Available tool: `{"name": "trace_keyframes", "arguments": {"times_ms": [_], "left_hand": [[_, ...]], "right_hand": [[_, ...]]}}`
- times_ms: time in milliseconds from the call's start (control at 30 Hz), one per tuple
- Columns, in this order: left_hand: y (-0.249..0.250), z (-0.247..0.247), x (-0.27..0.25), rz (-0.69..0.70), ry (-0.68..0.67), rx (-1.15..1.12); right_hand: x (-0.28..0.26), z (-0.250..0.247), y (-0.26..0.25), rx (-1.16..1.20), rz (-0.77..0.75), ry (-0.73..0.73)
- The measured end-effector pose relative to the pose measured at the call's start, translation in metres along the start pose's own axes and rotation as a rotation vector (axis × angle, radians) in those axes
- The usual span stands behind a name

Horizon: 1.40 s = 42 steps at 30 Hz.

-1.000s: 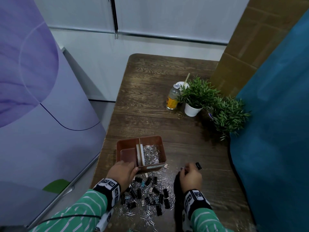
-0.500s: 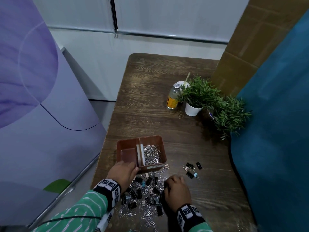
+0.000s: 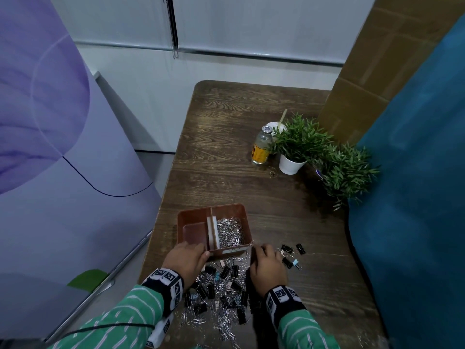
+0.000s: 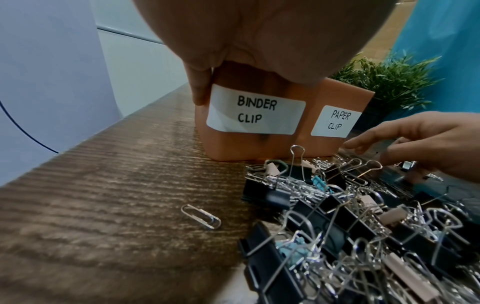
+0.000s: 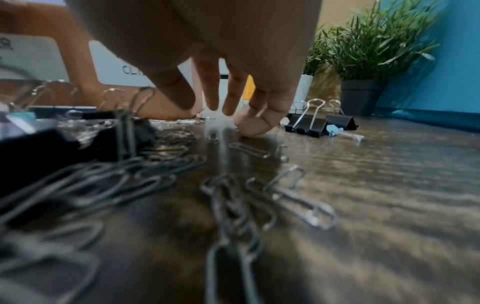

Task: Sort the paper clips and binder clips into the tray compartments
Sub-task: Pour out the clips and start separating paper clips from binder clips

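Gripping the near left corner of the brown tray (image 3: 235,210) at lower centre, the left hand (image 3: 187,260) steadies it, paper clips (image 3: 230,231) filling its right compartment. The right hand (image 3: 268,267), fingers spread and empty, touches the counter (image 3: 239,147) beside the mixed clip pile (image 3: 221,295).

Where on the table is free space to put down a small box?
Bare wood lies between the tray and the bottle, and along the table's far end. Crowded: the clip pile between both hands, and beside the plants.
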<state>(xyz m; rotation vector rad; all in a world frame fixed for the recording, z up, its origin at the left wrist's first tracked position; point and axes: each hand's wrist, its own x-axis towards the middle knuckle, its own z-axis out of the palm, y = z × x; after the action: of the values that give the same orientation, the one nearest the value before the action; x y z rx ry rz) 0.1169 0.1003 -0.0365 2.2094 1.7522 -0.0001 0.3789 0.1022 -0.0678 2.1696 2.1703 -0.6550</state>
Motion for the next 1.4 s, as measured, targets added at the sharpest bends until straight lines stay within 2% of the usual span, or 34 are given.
{"name": "trace_keyframes", "arguments": {"times_ms": [233, 367, 433, 533, 667, 833, 1100, 1233, 1333, 1400], "left_hand": [[0.000, 0.000, 0.000, 0.009, 0.002, -0.002], [0.000, 0.001, 0.000, 0.003, 0.008, -0.005], [0.000, 0.001, 0.000, 0.000, 0.008, -0.011], [0.001, -0.001, 0.000, 0.003, 0.006, -0.008], [0.001, -0.002, -0.001, 0.006, 0.010, -0.014], [0.002, -0.003, -0.001, 0.007, -0.003, -0.003], [0.007, -0.010, -0.002, 0.020, 0.007, -0.011], [0.008, -0.011, -0.004, 0.028, 0.023, -0.014], [0.007, -0.009, -0.002, 0.022, 0.029, -0.021], [0.007, -0.008, -0.002, 0.017, 0.020, -0.015]], "right_hand": [[-0.001, 0.000, -0.003, -0.051, -0.048, -0.038], [0.005, -0.002, -0.008, -0.006, 0.055, -0.032], [0.003, -0.001, -0.010, -0.009, 0.049, -0.014], [-0.003, 0.004, -0.010, -0.066, -0.064, 0.001], [-0.011, 0.012, -0.004, -0.142, -0.130, -0.004], [-0.013, 0.015, 0.013, -0.103, -0.311, -0.021], [-0.020, -0.006, 0.047, -0.186, -0.587, -0.250], [-0.034, -0.013, 0.072, -0.143, -0.558, -0.277], [-0.040, -0.026, 0.076, -0.052, -0.442, -0.207], [-0.037, -0.030, 0.069, -0.071, -0.441, -0.196]]}}
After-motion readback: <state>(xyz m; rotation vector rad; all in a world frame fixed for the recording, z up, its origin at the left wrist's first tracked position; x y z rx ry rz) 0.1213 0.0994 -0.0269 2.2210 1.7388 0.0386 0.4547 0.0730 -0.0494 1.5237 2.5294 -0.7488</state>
